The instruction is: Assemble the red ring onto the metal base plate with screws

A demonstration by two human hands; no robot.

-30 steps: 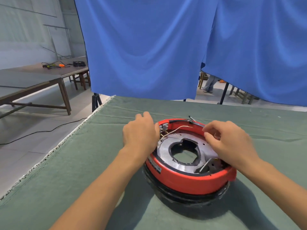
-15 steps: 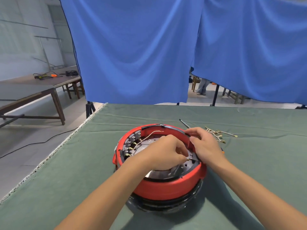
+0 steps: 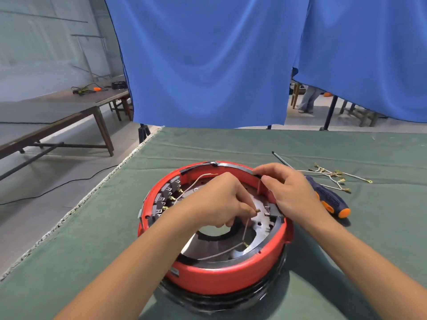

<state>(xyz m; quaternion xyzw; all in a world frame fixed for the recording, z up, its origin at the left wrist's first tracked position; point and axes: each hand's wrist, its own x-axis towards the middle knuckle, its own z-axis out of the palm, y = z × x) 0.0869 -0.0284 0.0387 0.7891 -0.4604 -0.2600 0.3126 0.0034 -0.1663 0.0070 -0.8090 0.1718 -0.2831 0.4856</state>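
Note:
The red ring sits over a round black part on the green cloth, with the metal base plate showing inside it. My left hand reaches inside the ring and pinches the brass terminal of a thin beige wire just above the plate. That wire loops down across the plate's near side. My right hand grips the ring's far right rim, thumb inside and fingers over the top. Grey terminal blocks line the ring's inner left wall.
A screwdriver with a dark blue and orange handle lies right of the ring, its shaft pointing away. A bundle of loose wires with brass terminals lies beyond it. A wooden bench stands off the table's left edge, blue curtains behind.
My left hand left the ring's left rim and moved inside to pinch the wire terminal. My right hand shifted onto the far right rim. The view dropped and closed in.

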